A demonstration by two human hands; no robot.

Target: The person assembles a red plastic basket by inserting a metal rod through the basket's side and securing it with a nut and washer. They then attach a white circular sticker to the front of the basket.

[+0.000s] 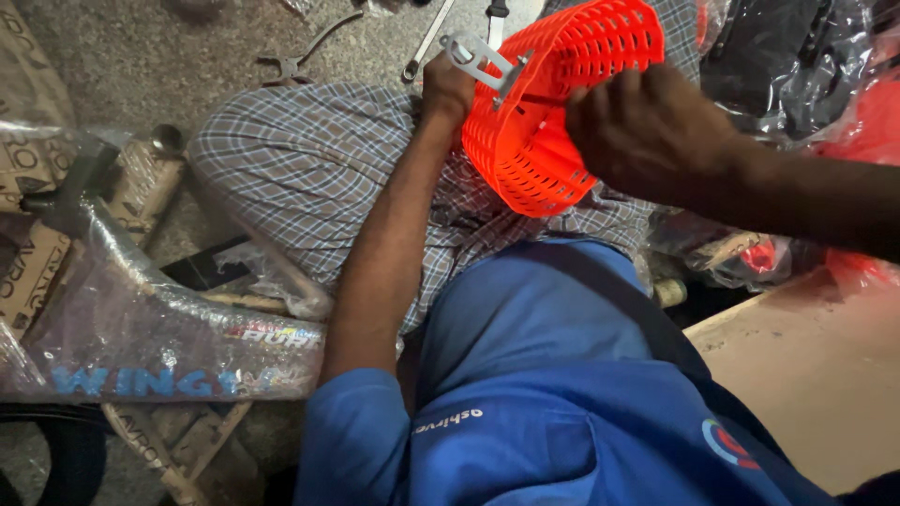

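Basket point(544, 112), orange plastic, being gripped between both hands. Left hand point(446, 89) closing on its metal bracket point(483, 58); right hand point(647, 126) clutching its rim. Pliers point(300, 58) lying beyond.

The basket point(553, 103) at far centre is bright orange with a grid of small holes; its bracket point(483, 58) is silver-grey. The lap cloth point(300, 169) is grey-blue checked. The near shirt point(562, 394) is plain blue. The floor point(141, 56) is grey.
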